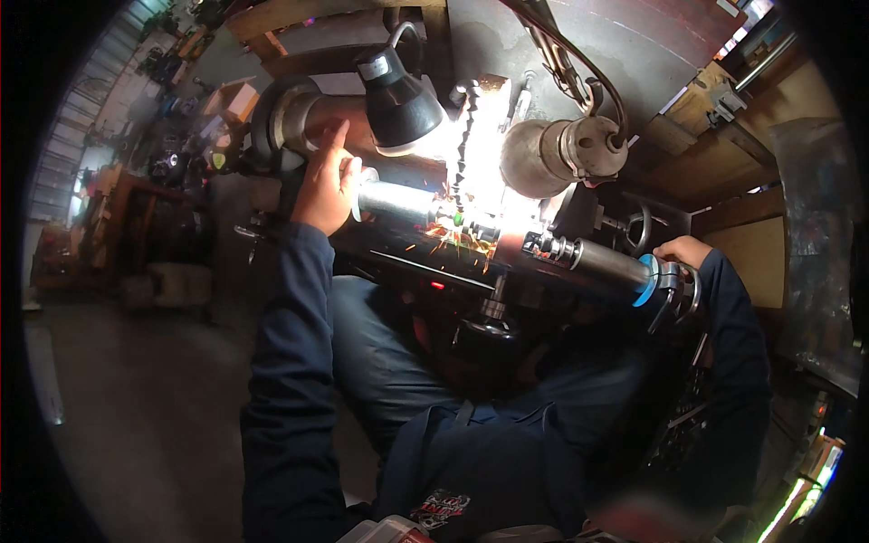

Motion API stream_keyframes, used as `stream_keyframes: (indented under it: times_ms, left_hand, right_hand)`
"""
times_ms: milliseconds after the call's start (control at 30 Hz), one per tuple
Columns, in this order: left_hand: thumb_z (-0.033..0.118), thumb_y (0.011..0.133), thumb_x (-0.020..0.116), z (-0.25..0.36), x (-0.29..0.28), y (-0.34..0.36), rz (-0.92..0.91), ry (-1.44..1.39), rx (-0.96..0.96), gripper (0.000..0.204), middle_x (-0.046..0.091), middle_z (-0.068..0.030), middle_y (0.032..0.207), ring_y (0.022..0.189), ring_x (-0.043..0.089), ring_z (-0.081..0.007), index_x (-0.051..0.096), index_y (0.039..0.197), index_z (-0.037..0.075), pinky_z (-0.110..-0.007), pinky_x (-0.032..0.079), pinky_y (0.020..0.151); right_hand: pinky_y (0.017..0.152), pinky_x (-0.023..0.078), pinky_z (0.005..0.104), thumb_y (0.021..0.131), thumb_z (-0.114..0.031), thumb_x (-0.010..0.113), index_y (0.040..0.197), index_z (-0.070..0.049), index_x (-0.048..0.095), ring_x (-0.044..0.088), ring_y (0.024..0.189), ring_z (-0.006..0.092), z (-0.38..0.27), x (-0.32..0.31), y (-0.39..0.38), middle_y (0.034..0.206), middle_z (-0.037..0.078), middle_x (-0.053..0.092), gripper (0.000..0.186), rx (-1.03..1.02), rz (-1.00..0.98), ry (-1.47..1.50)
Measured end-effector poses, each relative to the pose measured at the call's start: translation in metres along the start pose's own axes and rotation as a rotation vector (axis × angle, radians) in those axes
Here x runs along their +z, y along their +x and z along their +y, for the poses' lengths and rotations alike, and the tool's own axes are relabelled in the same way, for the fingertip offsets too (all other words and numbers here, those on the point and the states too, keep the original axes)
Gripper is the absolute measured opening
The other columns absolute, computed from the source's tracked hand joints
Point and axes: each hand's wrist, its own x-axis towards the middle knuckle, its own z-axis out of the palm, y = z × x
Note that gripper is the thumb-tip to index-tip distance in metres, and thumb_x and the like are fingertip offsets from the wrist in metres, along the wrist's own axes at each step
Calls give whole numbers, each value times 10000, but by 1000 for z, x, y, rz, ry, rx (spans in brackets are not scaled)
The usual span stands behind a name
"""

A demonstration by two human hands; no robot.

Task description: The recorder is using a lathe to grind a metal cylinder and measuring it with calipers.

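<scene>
Across a dark machine in front of me lies a shaft, with a bright metal cylinder [403,203] on its left and a greyer metal cylinder [610,263] on its right. Orange sparks [457,237] spray at the middle, beside a greenish glowing spot. My left hand [326,188] is by the pale round flange at the bright cylinder's left end. Its index finger is stretched up and the others are partly bent; firm contact is unclear. At the right end, behind a blue ring [646,281] and a metal collar with levers [672,288], my right hand [685,251] has bent fingers, their grip partly hidden.
A black lamp [398,104] and a worn metal lamp [552,158] hang close over the shaft, with strong glare between them. A round dark knob [486,333] juts toward my knees. Wooden boards [756,213] stand at the right.
</scene>
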Motion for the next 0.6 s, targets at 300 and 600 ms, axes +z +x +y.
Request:
stream_keyframes:
  times_ms: [300,600]
  left_hand:
    - [55,938,565,-2,0,4,7,34,19,596,609,-122,913,873,600,-259,319,1480,55,-369,464,924]
    - [71,955,525,-5,-2,3,-41,40,-35,581,600,-119,871,848,600,-262,306,1493,47,-378,463,901]
  right_hand:
    - [603,482,341,889,-248,522,784,17,705,656,653,234,21,46,-57,713,163,672,339,-689,837,-322]
    - [497,443,313,842,-187,541,824,25,687,606,519,196,14,6,-15,679,140,662,259,-419,369,-321]
